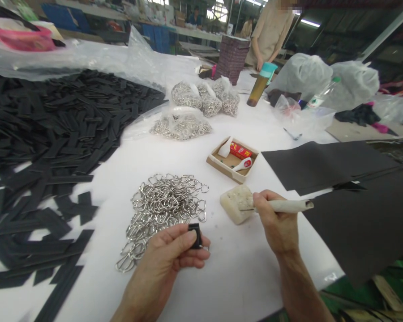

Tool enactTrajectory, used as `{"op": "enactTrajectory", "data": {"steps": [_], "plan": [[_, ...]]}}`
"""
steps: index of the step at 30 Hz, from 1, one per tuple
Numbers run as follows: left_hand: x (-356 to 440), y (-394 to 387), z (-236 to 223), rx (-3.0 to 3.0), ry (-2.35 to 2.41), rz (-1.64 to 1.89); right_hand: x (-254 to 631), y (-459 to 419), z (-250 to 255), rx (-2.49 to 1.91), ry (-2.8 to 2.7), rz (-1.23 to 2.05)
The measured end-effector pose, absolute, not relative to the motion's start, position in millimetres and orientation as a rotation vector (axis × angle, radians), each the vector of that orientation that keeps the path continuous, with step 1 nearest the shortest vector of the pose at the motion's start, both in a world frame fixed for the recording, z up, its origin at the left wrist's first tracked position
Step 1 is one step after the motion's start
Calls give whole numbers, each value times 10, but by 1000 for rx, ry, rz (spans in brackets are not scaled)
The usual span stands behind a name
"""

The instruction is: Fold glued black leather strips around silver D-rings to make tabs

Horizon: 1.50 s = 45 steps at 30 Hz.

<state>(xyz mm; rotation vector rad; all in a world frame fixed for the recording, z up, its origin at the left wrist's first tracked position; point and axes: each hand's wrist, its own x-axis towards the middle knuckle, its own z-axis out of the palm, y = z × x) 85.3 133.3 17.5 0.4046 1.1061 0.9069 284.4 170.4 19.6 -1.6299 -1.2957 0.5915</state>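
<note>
My left hand (174, 255) pinches a short folded black strap (195, 235) between thumb and fingers, and a bit of metal shows at its lower edge. Just behind that hand spreads a pile of silver D-rings (169, 201). In my right hand (275, 219) is a thin-tipped tool with a pale wrapped handle (290, 205), its back end pointing right. The tool's narrow tip meets a yellowish, pitted block (237, 203) on the white table; whether it goes in, I cannot tell.
Many black strips (70, 120) cover the table's left side. Behind the block sits a shallow box (223, 167) with a red tube and white pieces. Farther back are bags of rings (181, 127) and a bottle (260, 87). Dark sheets (356, 214) lie right. A person (270, 33) stands opposite.
</note>
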Motion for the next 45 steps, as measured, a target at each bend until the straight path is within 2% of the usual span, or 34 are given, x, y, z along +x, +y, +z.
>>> {"op": "enactTrajectory", "data": {"steps": [9,15,19,45], "plan": [[842,1317,159,367,1041,929,2884,1652,255,-1466,-1041,638],[860,1301,180,368,977,947,2723,1582,449,-1238,-985,1114],[864,1291,196,376,974,975,2528,1578,495,-1208,-994,1272],[856,1246,174,499,957,990,2371,1567,279,-1276,-1075,1377]]}}
